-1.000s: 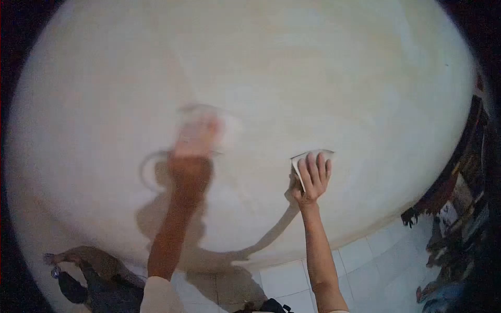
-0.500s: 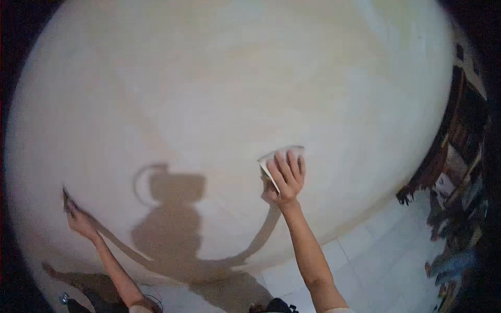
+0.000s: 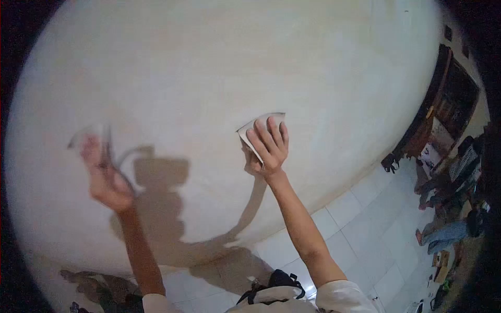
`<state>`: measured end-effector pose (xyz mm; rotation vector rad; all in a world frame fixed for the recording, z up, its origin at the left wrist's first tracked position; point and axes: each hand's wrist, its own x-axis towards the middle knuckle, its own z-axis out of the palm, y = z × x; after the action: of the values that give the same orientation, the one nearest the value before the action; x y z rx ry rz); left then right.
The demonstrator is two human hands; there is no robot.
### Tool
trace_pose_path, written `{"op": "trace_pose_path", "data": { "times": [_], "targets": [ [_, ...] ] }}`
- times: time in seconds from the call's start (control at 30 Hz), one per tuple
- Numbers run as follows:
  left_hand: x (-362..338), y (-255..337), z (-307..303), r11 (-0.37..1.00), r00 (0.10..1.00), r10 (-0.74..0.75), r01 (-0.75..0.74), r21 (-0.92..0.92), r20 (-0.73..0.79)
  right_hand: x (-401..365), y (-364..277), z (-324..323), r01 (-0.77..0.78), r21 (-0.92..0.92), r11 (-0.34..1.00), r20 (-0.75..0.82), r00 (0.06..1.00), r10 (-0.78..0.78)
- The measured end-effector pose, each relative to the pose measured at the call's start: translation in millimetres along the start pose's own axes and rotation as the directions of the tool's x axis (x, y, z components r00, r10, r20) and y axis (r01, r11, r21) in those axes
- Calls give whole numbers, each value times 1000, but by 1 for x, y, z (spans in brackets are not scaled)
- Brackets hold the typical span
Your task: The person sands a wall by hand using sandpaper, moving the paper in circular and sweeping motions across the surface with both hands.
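Note:
A large pale wall (image 3: 313, 62) fills most of the view. My right hand (image 3: 269, 143) presses a light sheet (image 3: 249, 130), like sandpaper, flat against it, fingers spread over the sheet and the thumb under its lower edge. On the left, my left hand (image 3: 104, 172) is raised at the wall and smeared by motion. A thin pale sheet (image 3: 86, 134) with a dark edge shows at its fingers. The shadow (image 3: 162, 208) of my head and arms falls on the wall between my hands.
Light floor tiles (image 3: 344, 214) run along the wall's foot. A dark bag (image 3: 284, 280) is near my body at the bottom. At the right are a dark wooden piece of furniture (image 3: 451, 99), piled clothes (image 3: 454, 229) and small boxes (image 3: 441, 263).
My right hand has slid up and slightly left with its sheet. My left hand has moved up and to the right. The camera view has shifted, showing more floor and the bag.

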<state>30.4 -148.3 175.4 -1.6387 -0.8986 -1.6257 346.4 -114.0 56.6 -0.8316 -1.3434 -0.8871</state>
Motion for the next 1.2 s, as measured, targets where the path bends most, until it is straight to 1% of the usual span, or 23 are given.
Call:
{"op": "trace_pose_path", "data": {
  "times": [0.03, 0.07, 0.13, 0.2, 0.3, 0.37, 0.4, 0.43, 0.47, 0.5, 0.57, 0.63, 0.7, 0.73, 0.77, 0.8, 0.83, 0.87, 0.93, 1.03, 1.07, 1.17, 1.2],
  "targets": [
    [-3, 0, 4, 971, 975, 208, -197, -132, 74, 1, 1, 1, 7, 16, 1000, -7, 1000, -7],
    [-6, 7, 5, 972, 974, 212, -201, -123, 78, 3, 1, 1, 21, 33, 999, -36, 999, -20],
    [-14, 18, 5, 972, 905, 202, -233, 40, 375, 3, 0, 0, 15, 0, 1000, -13, 1000, -15],
    [-23, -15, -12, 957, 905, 231, -277, 82, 356, -1, 1, 3, 6, -92, 996, 35, 999, -3],
    [-30, -74, -56, 930, 908, 252, -322, 174, 335, -1, 1, 4, -4, 10, 1000, -26, 1000, 5],
    [-37, -83, -87, 954, 998, -37, 18, 301, 57, -5, 8, 1, 27, -15, 1000, -26, 999, -27],
    [-39, -101, -96, 941, 998, -35, 15, 339, 53, -4, 6, 5, 17, -5, 1000, -14, 1000, -17],
    [-48, -117, -104, 919, 962, -232, 265, 292, -145, -4, 6, 5, 10, 5, 1000, -2, 1000, -10],
    [-60, -136, -106, 851, 848, -415, 489, 188, -329, -6, 8, 11, 15, 41, 999, -5, 1000, -15],
    [-70, -147, -116, 841, 845, -402, 494, 223, -353, -6, 9, 13, 27, 54, 998, -23, 999, -25],
    [-88, -165, -133, 473, 516, -705, 853, 220, -487, -8, 10, 15, 43, 101, 994, -36, 999, -40],
    [-90, -152, -131, 469, 517, -744, 855, 222, -423, -6, 12, 10, 24, 28, 999, -8, 1000, -24],
    [-73, -109, -89, 803, 786, -433, 559, 208, -442, -7, 15, 10, 34, 39, 999, -12, 999, -34],
    [-76, -99, -69, 827, 798, -442, 539, 160, -409, -9, 18, 12, 37, 26, 999, -3, 999, -37],
    [-81, -82, -55, 900, 876, -402, 431, 60, -267, -11, 24, 12, 42, 54, 998, 13, 999, -43],
    [-110, -86, -34, 823, 934, -342, 353, 445, -107, -17, 32, 12, 51, -4, 999, 23, 998, -51],
    [-119, -65, -20, 893, 957, -289, 266, 363, 10, -26, 22, 15, 68, -63, 996, 34, 997, -66],
    [-106, -35, -5, 878, 951, -309, 284, 386, 2, -10, 21, 14, 82, 24, 996, -17, 996, -82],
    [-95, -1, 12, 995, 993, 67, -74, 64, 101, -10, 28, 16, 135, 50, 990, -20, 991, -135],
    [-101, -19, 7, 990, 979, 113, -126, 65, 171, -4, 24, 14, 186, 42, 982, -59, 981, -183],
    [-116, -20, -3, 991, 974, 125, -133, 31, 189, -21, 30, 5, 158, -14, 987, -12, 987, -158],
    [-133, -61, -28, 984, 983, 119, -135, 115, 137, -21, 37, 5, 127, -47, 991, 7, 992, -127],
    [-145, -72, -40, 975, 992, -15, -12, 220, 122, -22, 40, 5, 150, -29, 988, -5, 989, -150]
  ]
}}
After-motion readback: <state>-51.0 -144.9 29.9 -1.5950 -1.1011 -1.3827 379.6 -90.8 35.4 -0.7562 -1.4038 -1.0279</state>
